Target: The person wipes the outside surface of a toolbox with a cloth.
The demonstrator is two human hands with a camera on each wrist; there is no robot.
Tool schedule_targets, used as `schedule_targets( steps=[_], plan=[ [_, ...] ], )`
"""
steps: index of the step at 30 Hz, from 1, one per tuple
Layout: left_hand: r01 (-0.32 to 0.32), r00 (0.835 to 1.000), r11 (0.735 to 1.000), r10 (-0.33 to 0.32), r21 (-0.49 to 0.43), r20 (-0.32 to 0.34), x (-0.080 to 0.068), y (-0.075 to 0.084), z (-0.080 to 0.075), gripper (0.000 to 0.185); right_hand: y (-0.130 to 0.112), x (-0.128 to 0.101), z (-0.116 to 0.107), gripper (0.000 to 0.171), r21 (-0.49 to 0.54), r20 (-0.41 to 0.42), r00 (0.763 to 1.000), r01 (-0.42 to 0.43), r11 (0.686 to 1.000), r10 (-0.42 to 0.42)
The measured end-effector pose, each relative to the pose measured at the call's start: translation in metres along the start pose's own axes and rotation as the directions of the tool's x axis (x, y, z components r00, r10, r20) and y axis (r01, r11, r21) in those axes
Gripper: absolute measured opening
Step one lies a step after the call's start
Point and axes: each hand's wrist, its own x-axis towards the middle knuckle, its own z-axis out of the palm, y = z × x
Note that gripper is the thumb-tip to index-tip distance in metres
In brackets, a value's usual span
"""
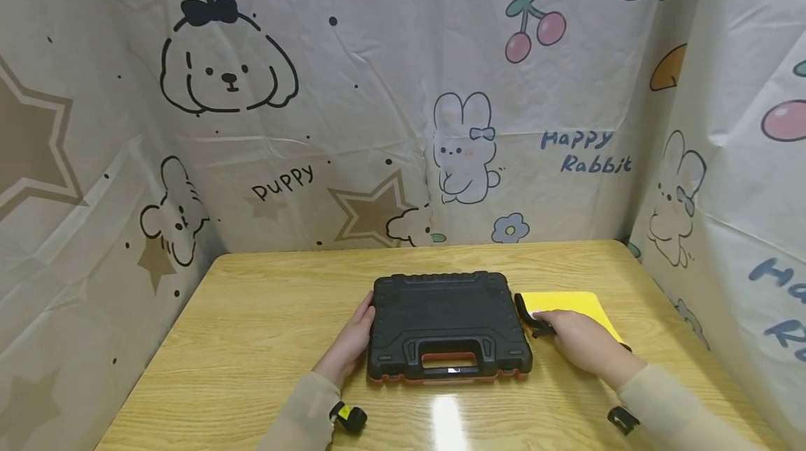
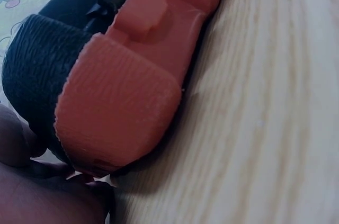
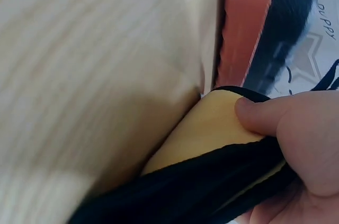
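Steadying black case (image 1: 448,321), gripping yellow pad (image 1: 576,308)

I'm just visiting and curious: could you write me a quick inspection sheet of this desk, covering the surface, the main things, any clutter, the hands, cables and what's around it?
Surface: light wooden table, with a glare patch near the front edge.
Main things: closed black tool case with orange base and latches, lying flat, handle toward the person; yellow pouch with black strap beside its right side.
Clutter: nothing seen.
Hands: left hand rests against the case's left side; right hand pinches the pouch's edge by the strap.
Cables: nothing seen; only small black wrist devices.
Surroundings: cartoon-print cloth backdrop on three sides.
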Motion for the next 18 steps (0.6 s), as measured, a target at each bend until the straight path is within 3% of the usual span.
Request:
schedule_targets(
  steps=[9, 13, 18],
  plan=[
    [-0.012, 1.0, 1.0, 0.012, -0.01, 0.006, -0.002, 0.001, 0.0, 0.057, -0.012, -0.009, 0.011, 0.043, -0.065, 0.017, 1.0, 0.011, 0.998, -0.01],
    [-0.014, 1.0, 1.0, 0.014, -0.012, 0.009, -0.001, 0.001, 0.0, 0.058, -0.017, -0.013, 0.015, 0.05, -0.099, 0.063, 0.998, -0.015, 0.995, 0.022],
    [-0.007, 1.0, 1.0, 0.007, -0.009, 0.007, -0.001, 0.0, -0.001, 0.058, -0.021, -0.014, 0.017, 0.053, -0.048, 0.108, 0.992, -0.052, 0.997, 0.057]
  ],
)
